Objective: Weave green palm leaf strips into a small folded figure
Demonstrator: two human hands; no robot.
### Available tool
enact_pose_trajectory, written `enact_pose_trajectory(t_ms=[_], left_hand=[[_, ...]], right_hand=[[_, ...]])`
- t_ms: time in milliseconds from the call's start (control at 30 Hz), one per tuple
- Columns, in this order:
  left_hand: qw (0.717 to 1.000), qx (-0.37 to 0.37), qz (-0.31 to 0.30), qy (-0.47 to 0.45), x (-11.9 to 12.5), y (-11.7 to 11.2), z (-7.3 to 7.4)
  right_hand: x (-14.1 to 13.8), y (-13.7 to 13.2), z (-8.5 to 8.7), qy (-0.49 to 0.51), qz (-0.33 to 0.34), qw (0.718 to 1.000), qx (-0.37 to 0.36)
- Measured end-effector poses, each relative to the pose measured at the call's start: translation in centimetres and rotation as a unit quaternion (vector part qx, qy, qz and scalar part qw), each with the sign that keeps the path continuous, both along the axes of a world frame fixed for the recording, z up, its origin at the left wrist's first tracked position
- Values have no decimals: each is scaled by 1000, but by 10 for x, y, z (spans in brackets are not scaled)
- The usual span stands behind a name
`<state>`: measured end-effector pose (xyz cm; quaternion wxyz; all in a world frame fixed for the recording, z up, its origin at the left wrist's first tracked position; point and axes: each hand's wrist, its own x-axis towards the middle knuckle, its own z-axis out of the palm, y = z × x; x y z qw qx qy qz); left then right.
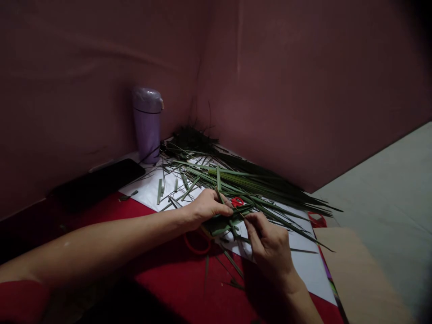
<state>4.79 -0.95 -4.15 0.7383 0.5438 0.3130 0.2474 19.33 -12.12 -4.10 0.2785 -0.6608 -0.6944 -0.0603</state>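
Observation:
My left hand (208,209) is closed on a folded piece made of green leaf strips (221,226), thumb on top. One strip stands up beside its fingers. To the right, my right hand (269,239) pinches a thin end of leaf at the same piece. A red scissors handle (237,201) shows just behind the hands, its blades hidden. Under my left wrist lies a red loop (197,245), partly covered; whether it belongs to another pair of scissors I cannot tell. Long narrow leaves (249,180) are heaped behind on a white sheet (300,265).
A purple tumbler (147,128) stands at the back left against the pink wall (270,81). In front of it lies a dark flat object (101,182). Leaf scraps (159,191) litter the sheet, over a red cloth (168,283). A beige board (361,270) sits at the right.

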Motion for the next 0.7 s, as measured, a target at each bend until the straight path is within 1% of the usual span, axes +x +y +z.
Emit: enact_pose_trajectory(t_ms=[100, 167, 267, 367, 433, 500, 633, 700], left_hand=[[999, -1, 33, 3, -1, 3, 2], [998, -1, 57, -4, -1, 7, 2], [998, -7, 60, -7, -2, 10, 3], [1000, -14, 28, 4, -3, 10, 3], [1000, -18, -10, 11, -4, 8, 2], [999, -11, -51, 7, -4, 8, 0], [991, 41, -129, -13, -5, 8, -3], [984, 76, -162, -2, -6, 8, -3]], right_hand=[[3, 1, 0, -21, 3, 1000, 2], [4, 1, 1, -23, -15, 1000, 5], [7, 1, 5, 18, -48, 998, 37], [9, 1, 9, 89, -66, 990, 89], [7, -1, 10, 121, -74, 985, 96], [4, -2, 12, 143, -72, 983, 84], [0, -4, 16, 186, -56, 979, 56], [0, -4, 19, 217, -46, 975, 19]])
